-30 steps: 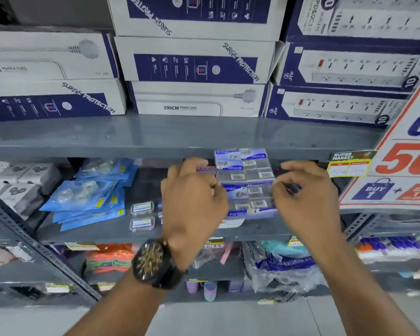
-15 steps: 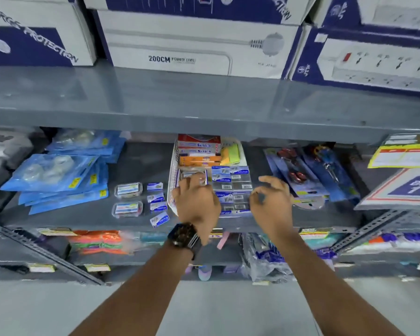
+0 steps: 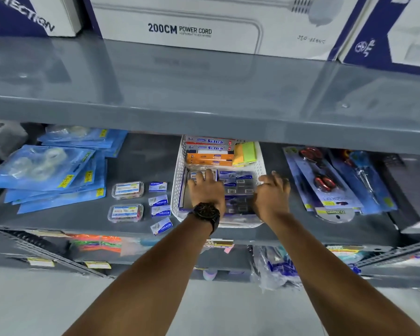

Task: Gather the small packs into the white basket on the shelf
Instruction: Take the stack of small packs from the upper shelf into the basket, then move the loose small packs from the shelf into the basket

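The white basket (image 3: 177, 187) stands on the grey middle shelf. A block of small blue-and-grey packs (image 3: 238, 187) lies in its front half. My left hand (image 3: 206, 189), with a black watch, presses on the block's left side, fingers spread over a pack. Curled against the block's right side, by the basket's right wall, is my right hand (image 3: 273, 195). Several loose small blue packs (image 3: 158, 200) lie on the shelf just left of the basket. Part of the block is hidden under my hands.
Softek boxes (image 3: 210, 141), orange boxes (image 3: 210, 159) and sticky notes (image 3: 246, 154) fill the basket's back. Two clear boxes (image 3: 127, 190) lie left of the loose packs, blue tape packs (image 3: 46, 166) further left, scissor packs (image 3: 325, 183) right. The upper shelf's edge (image 3: 204, 117) overhangs closely.
My hands carried the block of packs from in front of the shelf edge down and forward into the basket. The camera moved closer and lower.
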Demonstrator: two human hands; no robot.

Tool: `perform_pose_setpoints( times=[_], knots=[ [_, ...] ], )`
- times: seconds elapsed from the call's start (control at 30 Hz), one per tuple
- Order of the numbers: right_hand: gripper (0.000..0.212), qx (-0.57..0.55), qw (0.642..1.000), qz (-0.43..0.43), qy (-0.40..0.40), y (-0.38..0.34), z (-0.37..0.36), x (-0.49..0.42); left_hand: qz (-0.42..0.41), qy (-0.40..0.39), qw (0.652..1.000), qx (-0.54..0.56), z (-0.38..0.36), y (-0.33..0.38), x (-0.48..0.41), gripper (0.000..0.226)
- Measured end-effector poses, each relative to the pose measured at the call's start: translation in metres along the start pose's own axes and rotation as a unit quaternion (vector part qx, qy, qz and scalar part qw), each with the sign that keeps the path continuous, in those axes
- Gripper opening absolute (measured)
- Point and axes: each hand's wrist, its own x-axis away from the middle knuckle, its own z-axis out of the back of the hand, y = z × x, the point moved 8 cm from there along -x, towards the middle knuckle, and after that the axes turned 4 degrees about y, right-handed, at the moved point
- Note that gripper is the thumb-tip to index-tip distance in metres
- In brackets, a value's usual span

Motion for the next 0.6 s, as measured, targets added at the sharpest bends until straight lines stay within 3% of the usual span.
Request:
perform_pose_setpoints(
  times=[0.1, 0.27, 0.37, 0.43, 0.6],
  knots=[
    [0.027, 0.008, 1.000, 0.003, 0.010, -0.004, 0.007, 0.002, -0.015, 0.007, 1.000, 0.014, 0.005, -0.008, 0.002, 0.031],
    [0.035, -0.137, 0.984, 0.010, 0.114, -0.022, 0.044, 0.016, -0.063, 0.106, 0.990, 0.067, 0.030, -0.042, 0.022, 0.045],
    [0.038, -0.224, 0.957, 0.084, 0.161, -0.056, 0.065, 0.028, -0.063, 0.147, 0.983, 0.088, 0.037, -0.083, 0.041, 0.053],
    [0.041, -0.273, 0.940, 0.143, 0.147, -0.085, 0.069, 0.037, -0.042, 0.147, 0.982, 0.110, 0.035, -0.115, 0.055, 0.058],
    [0.043, -0.266, 0.911, 0.298, 0.102, -0.160, 0.062, 0.064, 0.013, 0.140, 0.981, 0.136, 0.021, -0.187, 0.094, 0.066]
  ],
)
